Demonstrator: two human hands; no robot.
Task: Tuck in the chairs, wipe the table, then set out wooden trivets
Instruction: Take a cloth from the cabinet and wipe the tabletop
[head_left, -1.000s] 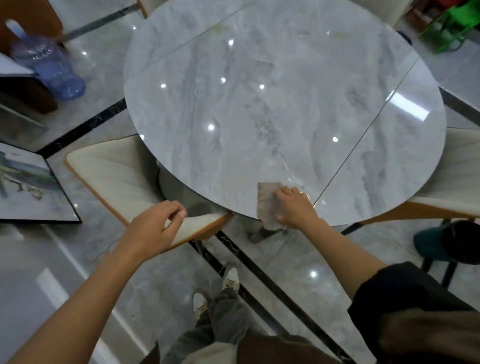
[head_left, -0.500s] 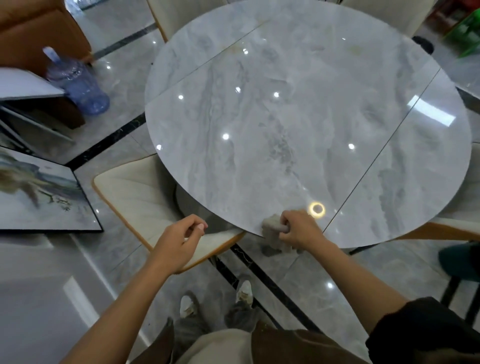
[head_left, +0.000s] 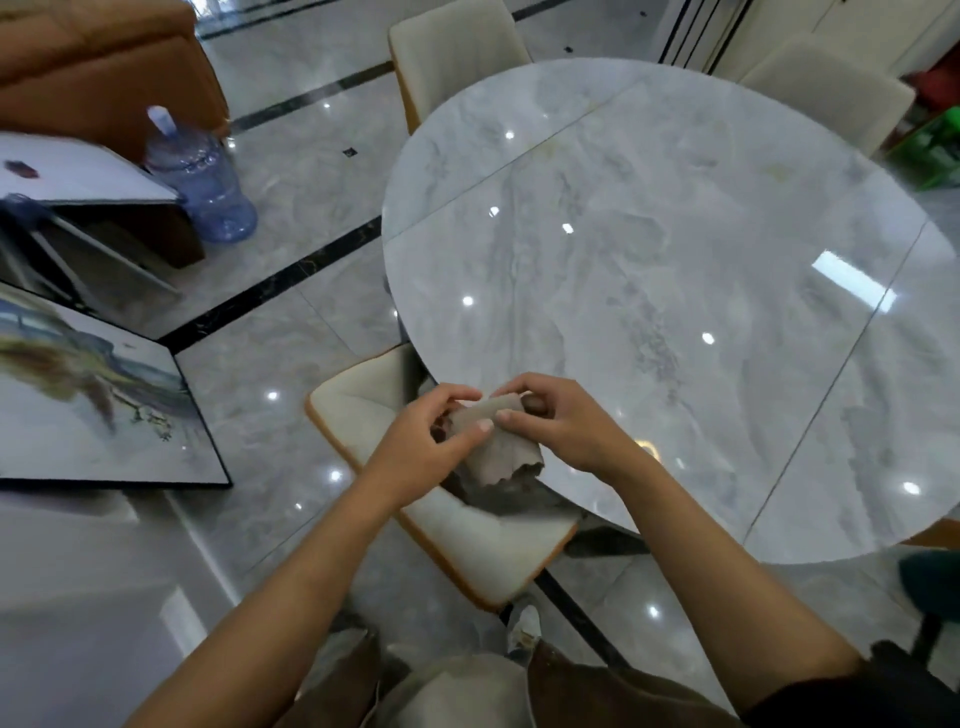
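We see a crumpled grey cloth held in the air over the near left edge of the round marble tabletop. The left hand grips its left side with curled fingers, and the right hand pinches its top edge. Beneath them a cream chair sits partly under the tabletop. A blue water bottle stands on the floor, far left.
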